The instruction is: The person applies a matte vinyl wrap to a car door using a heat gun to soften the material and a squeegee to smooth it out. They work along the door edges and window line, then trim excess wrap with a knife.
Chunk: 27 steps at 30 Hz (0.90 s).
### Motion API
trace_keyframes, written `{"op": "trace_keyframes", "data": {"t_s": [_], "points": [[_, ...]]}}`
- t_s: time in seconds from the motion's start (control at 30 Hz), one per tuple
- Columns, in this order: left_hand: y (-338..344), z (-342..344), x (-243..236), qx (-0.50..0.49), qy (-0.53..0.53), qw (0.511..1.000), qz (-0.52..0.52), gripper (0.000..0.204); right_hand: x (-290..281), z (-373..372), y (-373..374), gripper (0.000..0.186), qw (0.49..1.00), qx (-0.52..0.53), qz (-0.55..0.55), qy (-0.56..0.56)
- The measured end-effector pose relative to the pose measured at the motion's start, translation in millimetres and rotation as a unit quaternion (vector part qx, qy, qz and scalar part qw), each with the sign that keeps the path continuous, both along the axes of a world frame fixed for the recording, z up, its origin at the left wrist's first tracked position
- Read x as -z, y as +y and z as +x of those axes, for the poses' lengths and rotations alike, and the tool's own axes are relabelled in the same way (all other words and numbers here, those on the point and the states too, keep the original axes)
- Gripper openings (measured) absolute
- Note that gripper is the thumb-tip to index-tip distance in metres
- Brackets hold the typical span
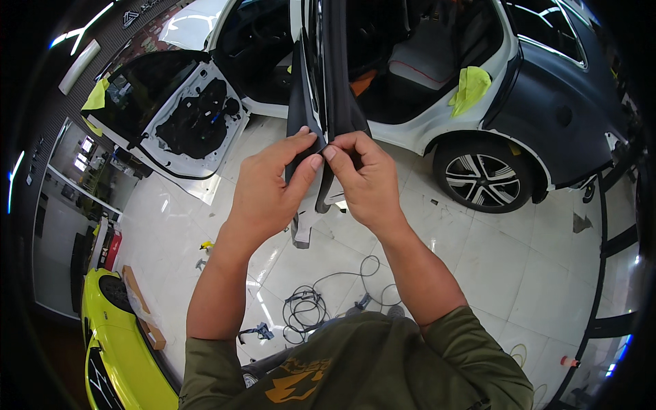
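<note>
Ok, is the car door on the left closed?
No, the car door stands swung out from the white car body, its inner side showing.

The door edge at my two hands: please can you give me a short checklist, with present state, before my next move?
1. Left hand touching the door edge: ok.
2. Right hand touching the same edge, close to the left: ok.
3. Front door open: ok, it stands wide open.
4. Cable put away: not ok, it lies loose on the floor.
5. Edge smooth under the fingertips: cannot tell, they cover it.
</note>
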<state>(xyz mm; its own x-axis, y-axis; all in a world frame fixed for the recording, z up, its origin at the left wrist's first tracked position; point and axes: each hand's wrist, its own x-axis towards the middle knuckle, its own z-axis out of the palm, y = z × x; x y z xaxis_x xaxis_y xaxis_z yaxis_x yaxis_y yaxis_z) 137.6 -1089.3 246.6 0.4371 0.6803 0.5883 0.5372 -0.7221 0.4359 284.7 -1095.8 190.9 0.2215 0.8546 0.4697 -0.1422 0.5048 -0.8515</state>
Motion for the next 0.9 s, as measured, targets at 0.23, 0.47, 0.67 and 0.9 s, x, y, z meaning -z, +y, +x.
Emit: {"op": "trace_keyframes", "data": {"t_s": [0.23, 0.47, 0.67, 0.9], "points": [[-8, 14, -2, -0.057, 0.108, 0.989, 0.088, 0.023, -1, 1, 3, 0.007, 0.999, 0.025, 0.022, -0.032], [-11, 21, 2, -0.118, 0.208, 0.952, 0.190, 0.022, -1, 12, 10, 0.011, 0.984, 0.080, 0.095, -0.131], [-16, 29, 1, -0.168, 0.234, 0.938, 0.196, 0.020, -5, 32, 23, 0.017, 0.956, 0.092, 0.167, -0.224], [-22, 13, -16, -0.078, 0.109, 0.991, -0.026, 0.032, 3, 48, 32, 0.021, 0.977, -0.033, 0.116, -0.174]]}}
